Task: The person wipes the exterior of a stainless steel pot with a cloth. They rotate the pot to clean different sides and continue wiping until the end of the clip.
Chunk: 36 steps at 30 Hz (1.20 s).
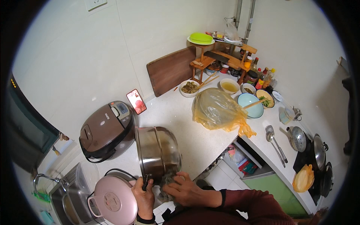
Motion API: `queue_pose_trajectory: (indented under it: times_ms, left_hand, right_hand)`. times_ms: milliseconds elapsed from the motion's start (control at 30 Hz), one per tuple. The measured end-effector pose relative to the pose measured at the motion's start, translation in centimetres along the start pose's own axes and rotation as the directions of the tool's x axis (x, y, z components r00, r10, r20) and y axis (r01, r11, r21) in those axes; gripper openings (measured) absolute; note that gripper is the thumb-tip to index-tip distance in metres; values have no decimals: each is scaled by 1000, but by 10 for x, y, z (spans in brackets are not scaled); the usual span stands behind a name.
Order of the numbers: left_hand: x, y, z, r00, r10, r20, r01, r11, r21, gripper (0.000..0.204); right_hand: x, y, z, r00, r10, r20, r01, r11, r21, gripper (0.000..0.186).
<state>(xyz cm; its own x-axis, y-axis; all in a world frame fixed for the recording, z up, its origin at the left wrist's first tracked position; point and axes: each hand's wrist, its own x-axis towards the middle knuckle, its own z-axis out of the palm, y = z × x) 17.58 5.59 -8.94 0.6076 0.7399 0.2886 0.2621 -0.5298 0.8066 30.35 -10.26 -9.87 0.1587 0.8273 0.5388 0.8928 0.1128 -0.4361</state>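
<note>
A steel pot (pixel 157 152) is tipped on its side at the white counter's (pixel 195 138) front edge, its rim facing left. My left hand (pixel 143 198) grips the pot's dark handle at its lower edge. My right hand (pixel 187 192) presses a dark scouring pad (pixel 169 177) against the pot's lower outer wall. My red sleeve runs off to the right.
A pink cooker (pixel 114 200) and a brown rice cooker (pixel 107 129) stand left, a sink (pixel 69 198) beyond them. A yellow plastic bag (pixel 219 110), bowls of food, a phone (pixel 136 101), a cutting board (pixel 170 70), a wooden rack and spatulas (pixel 275 142) lie farther along. Pots crowd the stove (pixel 318 157).
</note>
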Motion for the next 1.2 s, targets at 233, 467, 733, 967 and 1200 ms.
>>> queue_pose_trajectory:
  times_ms: [233,467,733,967,1200]
  left_hand:
    - [3,-8,-6,998,56,36,-56,998,-19,30]
    - [-4,15,-10,995,-64,74,65,998,-12,12]
    - [-3,38,-4,991,-126,42,123,989,77,19]
    - [-14,56,9,995,-99,-1,98,992,82,14]
    - [-11,62,15,972,-216,-93,224,972,76,21]
  right_hand:
    - [26,11,-49,921,322,-220,-252,922,292,72]
    - [78,19,-57,978,100,-183,-50,963,263,63]
    - [107,115,-23,929,-361,84,361,932,15,44]
    - [163,194,-32,824,101,557,-410,785,464,29]
    - [109,129,-16,968,-241,74,230,963,138,32]
